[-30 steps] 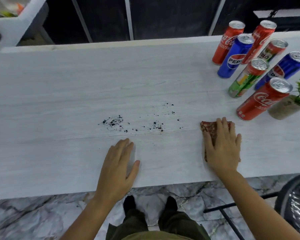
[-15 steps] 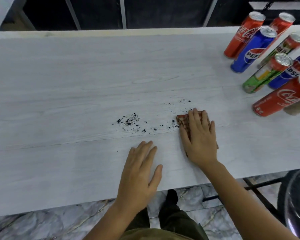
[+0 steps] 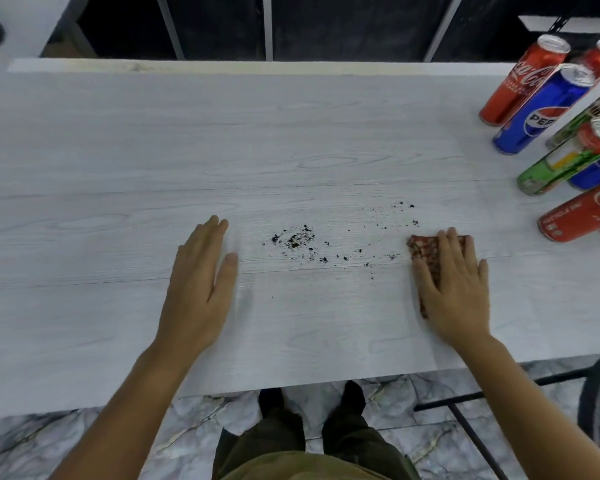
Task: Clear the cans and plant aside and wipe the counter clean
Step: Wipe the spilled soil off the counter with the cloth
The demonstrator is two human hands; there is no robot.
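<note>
Dark soil crumbs (image 3: pixel 302 241) lie scattered on the pale wood-grain counter (image 3: pixel 153 150). My right hand (image 3: pixel 454 289) presses flat on a reddish patterned cloth (image 3: pixel 425 249) just right of the crumbs. My left hand (image 3: pixel 201 285) rests flat on the counter left of the crumbs, fingers straight. Several cans stand grouped at the right edge: a red Coca-Cola can (image 3: pixel 523 81), a blue Pepsi can (image 3: pixel 541 109), a green can (image 3: pixel 565 161) and a second red Coca-Cola can (image 3: pixel 582 216). The plant is hidden past the right edge of the view.
The counter's front edge runs just above my legs (image 3: pixel 302 441) and the marble floor (image 3: pixel 49 445). A black stool frame (image 3: pixel 465 420) stands at the lower right. A dark wall lies behind the counter.
My left hand has moved from the front edge up and to the left of the crumbs. My right hand with the cloth sits a little right of the crumbs again.
</note>
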